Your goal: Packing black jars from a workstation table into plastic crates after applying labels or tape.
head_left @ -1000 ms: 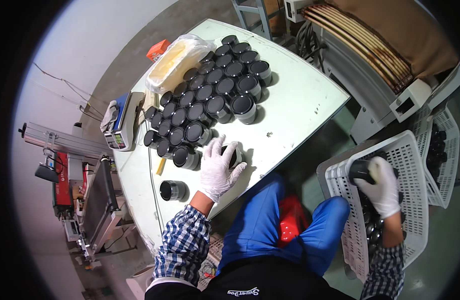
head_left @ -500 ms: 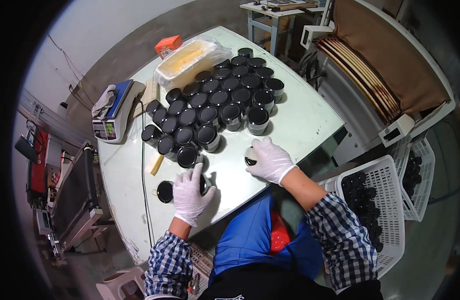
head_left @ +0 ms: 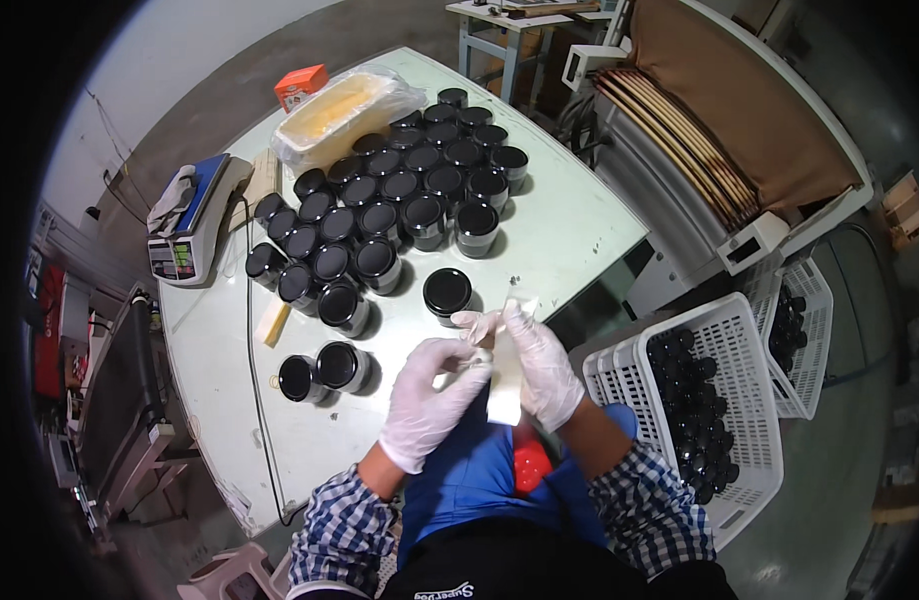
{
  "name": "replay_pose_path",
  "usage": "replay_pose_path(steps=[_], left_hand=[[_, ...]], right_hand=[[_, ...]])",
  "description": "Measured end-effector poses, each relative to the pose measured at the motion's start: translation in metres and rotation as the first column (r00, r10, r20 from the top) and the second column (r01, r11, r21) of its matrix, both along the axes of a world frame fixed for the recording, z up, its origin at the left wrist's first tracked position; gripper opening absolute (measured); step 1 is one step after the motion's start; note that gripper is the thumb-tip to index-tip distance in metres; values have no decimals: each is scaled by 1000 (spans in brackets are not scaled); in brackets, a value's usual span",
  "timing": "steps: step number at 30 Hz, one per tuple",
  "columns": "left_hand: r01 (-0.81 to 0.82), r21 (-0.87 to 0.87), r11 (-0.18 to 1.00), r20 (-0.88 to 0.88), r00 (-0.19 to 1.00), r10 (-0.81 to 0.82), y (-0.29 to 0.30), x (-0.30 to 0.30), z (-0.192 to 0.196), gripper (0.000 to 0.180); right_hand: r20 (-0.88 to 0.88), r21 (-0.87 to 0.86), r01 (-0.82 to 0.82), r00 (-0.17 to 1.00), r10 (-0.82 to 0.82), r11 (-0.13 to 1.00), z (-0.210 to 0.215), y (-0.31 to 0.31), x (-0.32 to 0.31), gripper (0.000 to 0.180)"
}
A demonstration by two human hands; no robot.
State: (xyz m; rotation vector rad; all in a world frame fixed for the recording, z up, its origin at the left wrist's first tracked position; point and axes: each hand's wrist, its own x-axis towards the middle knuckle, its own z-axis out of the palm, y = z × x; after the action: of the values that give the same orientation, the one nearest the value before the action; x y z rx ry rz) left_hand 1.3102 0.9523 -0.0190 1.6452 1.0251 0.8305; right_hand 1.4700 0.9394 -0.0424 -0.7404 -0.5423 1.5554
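White table (head_left: 579, 225) taken as landmark. At its far left edge, a digital scale (head_left: 191, 232). Across its centre, a packed cluster of black-lidded jars (head_left: 389, 215), with a clear tub of yellow contents (head_left: 341, 112) behind them; two more jars lie on their sides near the front left. One black-lidded jar (head_left: 446, 294) stands alone just beyond the hands. At the near edge, gloved left hand (head_left: 431, 396) and gloved right hand (head_left: 535, 360) meet, fingers pinching a clear plastic sleeve (head_left: 506, 378) between them. Right of the table, a white basket of jars (head_left: 724, 350).
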Motion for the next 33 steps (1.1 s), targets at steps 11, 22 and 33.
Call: replay_pose_path(steps=[11, 22, 33], left_hand=[[66, -333, 941, 72, 996, -44, -8, 30, -23, 24], [19, -377, 926, 149, 988, 40, -7, 27, -33, 20], [161, -624, 765, 563, 771, 297, 22, -10, -36, 23]], right_hand=[[-108, -129, 124, 984, -138, 984, -18, -42, 2, 33], [219, -234, 140, 972, -88, 962, -44, -40, 19, 18], [-125, -268, -70, 991, 38, 961, -61, -26, 26, 32]])
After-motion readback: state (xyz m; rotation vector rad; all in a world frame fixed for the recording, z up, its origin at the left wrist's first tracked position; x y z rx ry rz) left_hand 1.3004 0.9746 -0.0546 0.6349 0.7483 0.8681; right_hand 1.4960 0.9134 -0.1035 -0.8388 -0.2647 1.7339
